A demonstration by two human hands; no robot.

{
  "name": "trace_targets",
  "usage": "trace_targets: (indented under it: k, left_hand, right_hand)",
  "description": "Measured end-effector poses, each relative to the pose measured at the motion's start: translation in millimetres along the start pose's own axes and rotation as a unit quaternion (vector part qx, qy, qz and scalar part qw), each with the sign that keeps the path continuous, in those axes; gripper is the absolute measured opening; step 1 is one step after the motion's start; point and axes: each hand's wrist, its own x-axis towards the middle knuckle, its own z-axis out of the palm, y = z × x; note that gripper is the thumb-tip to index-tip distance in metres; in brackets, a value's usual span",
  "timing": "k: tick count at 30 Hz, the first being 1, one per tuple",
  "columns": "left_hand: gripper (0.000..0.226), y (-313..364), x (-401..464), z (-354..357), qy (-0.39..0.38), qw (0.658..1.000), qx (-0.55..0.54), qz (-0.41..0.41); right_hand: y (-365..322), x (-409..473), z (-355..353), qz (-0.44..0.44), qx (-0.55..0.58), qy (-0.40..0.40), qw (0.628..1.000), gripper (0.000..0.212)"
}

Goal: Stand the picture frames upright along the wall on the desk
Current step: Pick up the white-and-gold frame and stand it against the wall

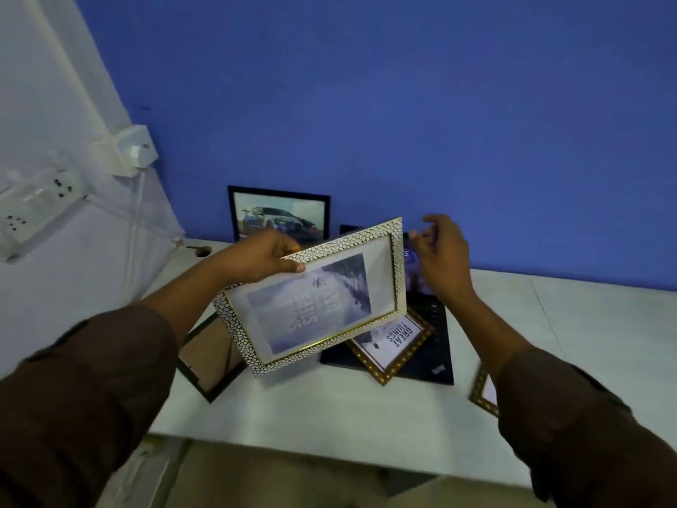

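Observation:
My left hand (pixel 262 256) grips the top edge of a white pebble-patterned frame (pixel 311 298) with a gold inner rim, held tilted above the desk, its picture upside down. My right hand (pixel 441 258) hovers just past the frame's right corner with fingers apart, holding nothing. A black-framed car picture (pixel 280 214) stands upright against the blue wall. A gold ornate frame reading "GREAT THINGS" (pixel 394 346) lies flat on a black pad (pixel 436 346). A dark frame (pixel 210 357) lies face down at the left. Another gold frame (pixel 483 392) peeks out beside my right sleeve.
The white desk (pixel 329 408) meets the blue wall (pixel 403 104) at the back. A white side wall at the left carries a power strip (pixel 40 203), a socket box (pixel 133 150) and a hanging cable. A cable hole (pixel 200 250) sits at the desk's back left.

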Motion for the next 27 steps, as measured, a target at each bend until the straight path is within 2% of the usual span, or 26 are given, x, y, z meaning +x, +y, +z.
trace_targets:
  k: [1,3,6,9,14,17,19,22,24,27]
  left_hand:
    - [0.025,10.5,6.6,6.1,-0.010,1.000,0.022,0.017]
    - [0.016,30.1,20.8,18.7,-0.042,0.995,0.068,0.050]
    - [0.014,63.4,41.8,36.3,-0.070,0.985,0.128,0.096]
    - [0.012,99.0,59.7,47.3,-0.079,0.977,0.147,0.129]
    - [0.021,152.0,102.1,68.2,-0.077,0.962,0.202,0.167]
    - [0.027,187.0,131.1,86.9,0.019,0.939,0.284,0.194]
    - [0.029,209.0,153.1,99.7,0.090,0.924,0.300,0.219]
    - [0.029,230.2,188.5,115.8,0.142,0.927,0.201,0.285]
    - [0.032,244.7,216.6,129.9,0.164,0.912,0.170,0.334]
    - [0.032,263.9,250.1,156.7,0.249,0.897,0.136,0.339]
  right_hand:
    - [-6.9,-3.9,-7.3,-0.054,-0.031,-0.023,0.998,0.041]
    - [-17.0,-11.8,-16.3,-0.144,-0.111,-0.095,0.979,0.047]
    - [-21.4,-20.3,-31.0,-0.188,-0.235,-0.187,0.935,0.044]
    - [-11.0,-24.6,-48.9,-0.169,-0.270,-0.214,0.924,0.037]
    - [34.4,-17.1,-89.4,-0.092,-0.221,-0.163,0.957,0.034]
    - [72.1,-1.1,-118.6,-0.058,-0.179,-0.121,0.975,0.033]
    - [98.9,14.2,-145.5,-0.038,-0.154,-0.100,0.982,0.033]
    - [140.5,40.8,-188.1,-0.014,-0.126,-0.073,0.989,0.034]
    - [175.0,62.9,-218.7,0.003,-0.114,-0.057,0.992,0.034]
    - [223.5,99.6,-259.7,0.017,-0.094,-0.036,0.995,0.034]
